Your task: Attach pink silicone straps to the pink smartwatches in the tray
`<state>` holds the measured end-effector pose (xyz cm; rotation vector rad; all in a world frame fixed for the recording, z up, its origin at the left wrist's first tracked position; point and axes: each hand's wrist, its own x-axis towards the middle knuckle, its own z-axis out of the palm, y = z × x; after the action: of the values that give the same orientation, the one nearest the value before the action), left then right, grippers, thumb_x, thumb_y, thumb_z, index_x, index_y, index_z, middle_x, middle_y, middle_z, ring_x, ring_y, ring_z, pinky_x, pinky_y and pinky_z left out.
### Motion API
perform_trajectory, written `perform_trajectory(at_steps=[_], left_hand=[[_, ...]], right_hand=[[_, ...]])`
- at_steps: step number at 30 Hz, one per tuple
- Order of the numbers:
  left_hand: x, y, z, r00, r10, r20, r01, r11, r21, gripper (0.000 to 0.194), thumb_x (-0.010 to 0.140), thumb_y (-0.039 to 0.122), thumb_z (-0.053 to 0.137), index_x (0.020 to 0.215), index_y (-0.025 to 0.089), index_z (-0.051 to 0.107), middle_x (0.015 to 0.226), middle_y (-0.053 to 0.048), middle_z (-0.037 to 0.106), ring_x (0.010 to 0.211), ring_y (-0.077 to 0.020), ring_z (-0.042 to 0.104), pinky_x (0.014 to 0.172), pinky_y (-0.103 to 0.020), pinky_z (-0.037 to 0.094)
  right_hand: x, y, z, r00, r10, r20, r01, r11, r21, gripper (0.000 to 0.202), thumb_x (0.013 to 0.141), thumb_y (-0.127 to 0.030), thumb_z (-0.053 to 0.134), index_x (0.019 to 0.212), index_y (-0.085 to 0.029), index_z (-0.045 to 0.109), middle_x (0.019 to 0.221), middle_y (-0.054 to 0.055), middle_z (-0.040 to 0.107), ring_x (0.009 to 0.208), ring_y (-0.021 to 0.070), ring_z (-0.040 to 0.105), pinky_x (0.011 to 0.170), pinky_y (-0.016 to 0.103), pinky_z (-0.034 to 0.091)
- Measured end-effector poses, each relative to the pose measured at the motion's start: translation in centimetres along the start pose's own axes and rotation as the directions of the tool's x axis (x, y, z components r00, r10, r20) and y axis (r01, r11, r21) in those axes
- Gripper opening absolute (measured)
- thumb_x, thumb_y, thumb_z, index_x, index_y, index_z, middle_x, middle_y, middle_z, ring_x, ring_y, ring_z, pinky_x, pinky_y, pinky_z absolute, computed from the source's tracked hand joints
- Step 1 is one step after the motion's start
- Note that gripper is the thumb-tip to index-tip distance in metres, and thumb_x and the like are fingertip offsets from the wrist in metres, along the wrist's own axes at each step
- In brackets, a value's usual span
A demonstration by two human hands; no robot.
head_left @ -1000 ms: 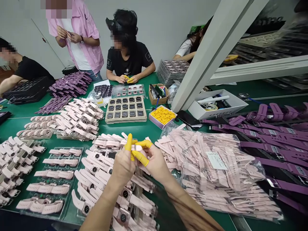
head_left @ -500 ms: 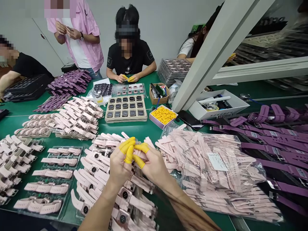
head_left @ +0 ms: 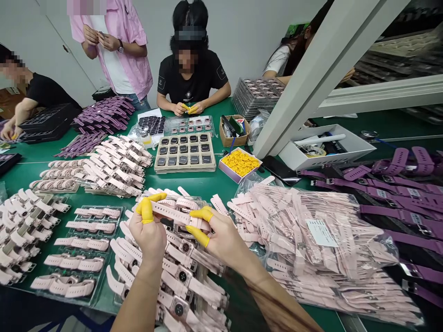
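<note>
A pale pink watch strap (head_left: 172, 214) with a row of holes stretches between my two hands. My left hand (head_left: 149, 233) pinches its one end, yellow finger cots on the fingertips. My right hand (head_left: 219, 233), also in yellow cots, is closed on the other end near the buckle. Whether a watch case hangs on it is hidden by the fingers. Below and behind my hands lie stacked trays of pink-strapped watches (head_left: 182, 275), several with their dark round sensor backs showing. To my right rests a clear bag of pink straps (head_left: 332, 258) with a white label.
Pink-strapped watches fill a clear tray (head_left: 98, 295) at left. Farther back stand a tray of dark square watch faces (head_left: 211, 162), a box of yellow finger cots (head_left: 240, 162) and a white box (head_left: 328, 159). Purple straps (head_left: 398, 216) lie right. A slanted post (head_left: 311, 78) rises mid-right. Co-workers sit opposite.
My hands have moved apart, left hand to the left, and the pink strap now shows stretched between them. The view has shifted slightly.
</note>
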<state>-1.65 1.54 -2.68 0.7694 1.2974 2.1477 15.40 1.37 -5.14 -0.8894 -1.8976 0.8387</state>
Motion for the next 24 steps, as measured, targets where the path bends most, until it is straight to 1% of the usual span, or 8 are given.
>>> perform_trajectory(at_steps=[3, 7, 10, 14, 17, 20, 22, 24], left_hand=[[0.04, 0.12, 0.11, 0.999, -0.053, -0.011, 0.053, 0.999, 0.002, 0.036, 0.084, 0.049, 0.079, 0.081, 0.013, 0.078, 0.080, -0.009, 0.079, 0.073, -0.0210, 0.076, 0.064, -0.028, 0.061], [0.00, 0.05, 0.09, 0.997, -0.075, -0.032, 0.075, 0.997, -0.007, 0.032, 0.077, 0.045, 0.085, 0.078, 0.014, 0.077, 0.084, -0.010, 0.080, 0.078, -0.0223, 0.077, 0.067, -0.030, 0.062], [-0.06, -0.01, 0.04, 0.995, -0.094, -0.028, 0.093, 0.995, -0.031, 0.033, 0.075, 0.045, 0.087, 0.076, 0.014, 0.077, 0.084, -0.010, 0.080, 0.074, -0.0205, 0.076, 0.064, -0.028, 0.062], [-0.27, -0.11, 0.06, 0.995, -0.098, -0.027, 0.096, 0.994, -0.053, 0.037, 0.075, 0.048, 0.087, 0.081, 0.014, 0.077, 0.082, -0.008, 0.079, 0.068, -0.0171, 0.073, 0.061, -0.026, 0.062], [-0.45, -0.20, 0.05, 0.996, -0.089, 0.002, 0.089, 0.995, -0.038, 0.034, 0.078, 0.046, 0.085, 0.080, 0.013, 0.075, 0.081, -0.008, 0.078, 0.073, -0.0175, 0.075, 0.066, -0.026, 0.062], [-0.49, -0.23, -0.02, 0.996, -0.080, 0.029, 0.081, 0.996, -0.033, 0.032, 0.083, 0.044, 0.082, 0.081, 0.013, 0.074, 0.083, -0.008, 0.079, 0.082, -0.0199, 0.077, 0.070, -0.027, 0.063], [-0.44, -0.19, -0.05, 0.996, -0.090, 0.025, 0.091, 0.995, -0.049, 0.032, 0.083, 0.044, 0.082, 0.083, 0.013, 0.074, 0.084, -0.008, 0.079, 0.083, -0.0203, 0.077, 0.071, -0.027, 0.063], [-0.41, -0.12, -0.02, 0.993, -0.117, 0.020, 0.118, 0.990, -0.071, 0.032, 0.080, 0.044, 0.085, 0.084, 0.013, 0.075, 0.083, -0.007, 0.079, 0.082, -0.0192, 0.077, 0.071, -0.025, 0.063]], right_hand=[[-0.01, -0.17, -0.02, 1.000, -0.012, -0.008, 0.012, 1.000, -0.015, 0.017, 0.096, -0.025, 0.067, 0.112, -0.018, 0.068, 0.100, 0.010, 0.074, 0.087, 0.0243, 0.074, 0.071, 0.035, 0.060], [0.02, -0.38, -0.16, 0.999, -0.031, -0.021, 0.031, 0.999, -0.035, 0.017, 0.095, -0.022, 0.066, 0.111, -0.017, 0.068, 0.099, 0.010, 0.074, 0.088, 0.0252, 0.074, 0.070, 0.036, 0.060], [0.07, -0.53, -0.33, 1.000, -0.025, -0.016, 0.024, 0.999, -0.042, 0.018, 0.094, -0.021, 0.067, 0.111, -0.018, 0.068, 0.098, 0.010, 0.074, 0.086, 0.0246, 0.074, 0.069, 0.035, 0.060], [0.17, -0.66, -0.58, 1.000, 0.005, 0.009, -0.004, 0.998, -0.056, 0.019, 0.091, -0.020, 0.069, 0.110, -0.018, 0.070, 0.097, 0.009, 0.075, 0.083, 0.0231, 0.073, 0.069, 0.034, 0.060], [0.19, -0.73, -0.72, 0.999, 0.042, 0.022, -0.040, 0.996, -0.080, 0.018, 0.089, -0.019, 0.070, 0.107, -0.019, 0.071, 0.096, 0.008, 0.075, 0.081, 0.0223, 0.073, 0.071, 0.034, 0.060], [0.16, -0.79, -0.81, 0.998, 0.068, 0.019, -0.066, 0.995, -0.073, 0.017, 0.090, -0.020, 0.071, 0.106, -0.019, 0.070, 0.093, 0.007, 0.075, 0.076, 0.0216, 0.072, 0.067, 0.033, 0.059], [0.14, -0.80, -0.87, 0.998, 0.061, 0.009, -0.061, 0.997, -0.057, 0.017, 0.090, -0.021, 0.071, 0.107, -0.019, 0.070, 0.092, 0.007, 0.075, 0.077, 0.0222, 0.072, 0.066, 0.033, 0.059], [0.14, -0.77, -0.92, 0.999, 0.040, -0.003, -0.041, 0.998, -0.056, 0.017, 0.091, -0.022, 0.071, 0.108, -0.020, 0.069, 0.093, 0.007, 0.075, 0.080, 0.0232, 0.073, 0.068, 0.034, 0.060]])
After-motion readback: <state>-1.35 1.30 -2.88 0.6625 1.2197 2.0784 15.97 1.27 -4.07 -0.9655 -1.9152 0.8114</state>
